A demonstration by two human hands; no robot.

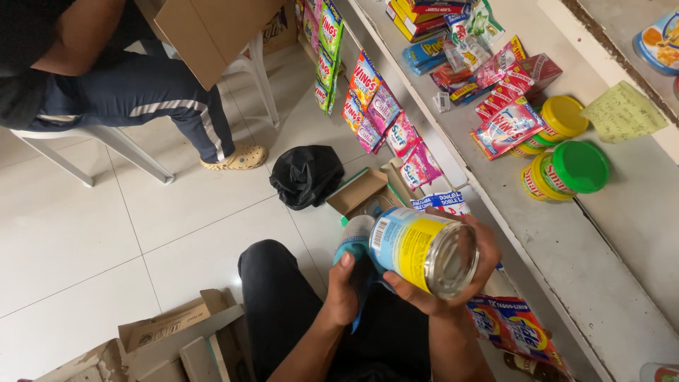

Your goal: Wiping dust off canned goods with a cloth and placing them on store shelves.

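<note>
Cloth (356, 244) half hidden behind tilted can (414, 249)

Yellow-and-blue can (414, 249), teal cloth (353, 244)

Small shop: sachet strips (382, 117) hung off counter (601, 276), stacked pkgs, jars (569, 170), cartons on floor.

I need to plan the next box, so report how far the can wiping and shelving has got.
Done: jars with yellow and green lids and sachet packs sit on the shelf. In hand: the right hand holds a blue-and-yellow can while the left hand presses a blue cloth against it. Left: the can is not yet shelved; an opened box lies on the floor.
</note>
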